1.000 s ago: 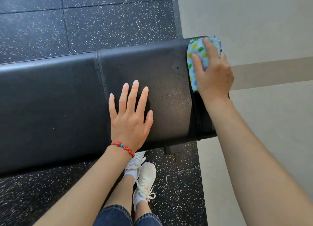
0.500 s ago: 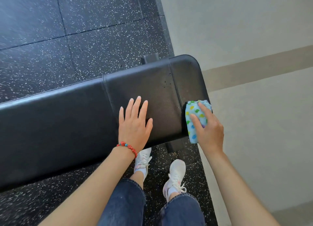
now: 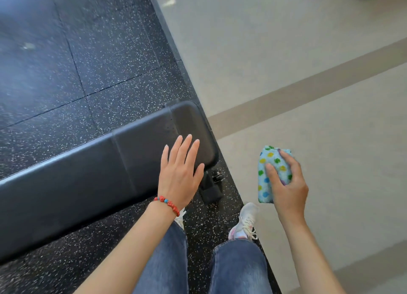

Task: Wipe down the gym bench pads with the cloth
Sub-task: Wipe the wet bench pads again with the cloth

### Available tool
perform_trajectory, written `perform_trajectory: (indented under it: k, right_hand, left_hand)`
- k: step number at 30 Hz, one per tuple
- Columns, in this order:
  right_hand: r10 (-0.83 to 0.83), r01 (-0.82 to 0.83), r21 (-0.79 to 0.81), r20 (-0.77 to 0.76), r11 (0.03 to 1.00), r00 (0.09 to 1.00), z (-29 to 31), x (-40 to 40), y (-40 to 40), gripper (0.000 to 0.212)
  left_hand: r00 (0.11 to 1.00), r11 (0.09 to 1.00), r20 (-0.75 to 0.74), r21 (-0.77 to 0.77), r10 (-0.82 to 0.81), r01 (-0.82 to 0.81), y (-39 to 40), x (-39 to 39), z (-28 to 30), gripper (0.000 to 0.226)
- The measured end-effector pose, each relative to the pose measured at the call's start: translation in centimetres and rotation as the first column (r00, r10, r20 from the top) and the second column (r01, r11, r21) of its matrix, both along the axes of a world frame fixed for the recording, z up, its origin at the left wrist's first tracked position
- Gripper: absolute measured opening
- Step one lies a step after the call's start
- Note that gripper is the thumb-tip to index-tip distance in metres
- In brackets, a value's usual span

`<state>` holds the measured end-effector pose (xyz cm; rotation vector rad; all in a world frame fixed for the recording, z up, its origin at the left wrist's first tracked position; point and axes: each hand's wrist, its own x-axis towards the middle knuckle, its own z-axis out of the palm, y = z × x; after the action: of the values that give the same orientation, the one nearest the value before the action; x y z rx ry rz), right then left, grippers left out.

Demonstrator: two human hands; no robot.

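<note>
A long black padded gym bench [image 3: 88, 172] runs from the left edge to the middle of the view, ending in a rounded pad end [image 3: 193, 126]. My left hand [image 3: 180, 174] hovers flat over the bench's near right corner, fingers spread, with a red bead bracelet on the wrist. My right hand [image 3: 288, 183] is off to the right of the bench, over the beige floor, shut on a folded light-blue cloth [image 3: 269, 172] with coloured dots. The cloth is clear of the pad.
Black speckled rubber flooring [image 3: 88, 62] lies under and behind the bench. Beige floor [image 3: 286, 51] with a darker stripe fills the right side. The bench's black foot [image 3: 210, 188] sticks out near my white shoes [image 3: 244, 221] and jeans.
My right hand has lifted the cloth off the bench's end and moved it right, away from the pad. My left hand has shifted toward the bench's end. The view has pulled back.
</note>
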<state>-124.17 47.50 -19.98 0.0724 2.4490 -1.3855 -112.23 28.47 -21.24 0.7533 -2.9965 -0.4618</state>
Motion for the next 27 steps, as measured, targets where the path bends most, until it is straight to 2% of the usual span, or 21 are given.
perform_trajectory:
  k: [9,14,21,27]
  right_hand:
    - [0.044,-0.046,-0.051,-0.044,0.998,0.998,6.2,-5.6,11.1,0.035]
    - [0.027,-0.031,-0.103,-0.040,0.994,0.999,8.9,-8.1,14.6,0.035]
    - [-0.043,0.040,-0.170,-0.018,0.985,0.999,11.4,-10.4,15.0,0.035]
    - [-0.036,0.030,-0.169,-0.031,0.985,0.999,12.4,-15.4,12.3,0.036]
  left_hand:
    - [1.000,0.999,0.001,-0.030,-0.025,0.025,10.6,-7.6,5.3,0.049]
    - [0.999,0.998,-0.008,-0.030,-0.050,0.050,14.1,-10.1,7.4,0.050]
    - [0.996,0.996,-0.023,-0.034,-0.082,0.081,14.4,-13.8,10.0,0.051]
    - [0.997,0.997,-0.032,-0.037,-0.069,0.068,11.8,-18.8,10.8,0.050]
